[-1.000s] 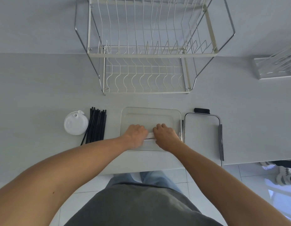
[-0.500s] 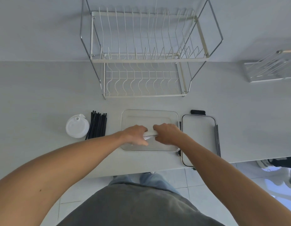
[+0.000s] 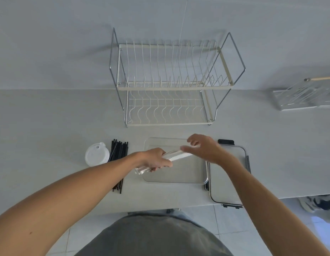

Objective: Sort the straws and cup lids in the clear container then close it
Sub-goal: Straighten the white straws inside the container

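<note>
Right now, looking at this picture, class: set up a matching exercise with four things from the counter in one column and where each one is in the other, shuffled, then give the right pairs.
Things
1. white cup lids
2. black straws
3. bundle of clear straws
4. container lid

Places
A. right of the clear container
B. held in both hands, left hand and right hand, above the container
C. farthest left on the counter
D. between the cup lids and the container

Pairs: 1-C, 2-D, 3-B, 4-A
</note>
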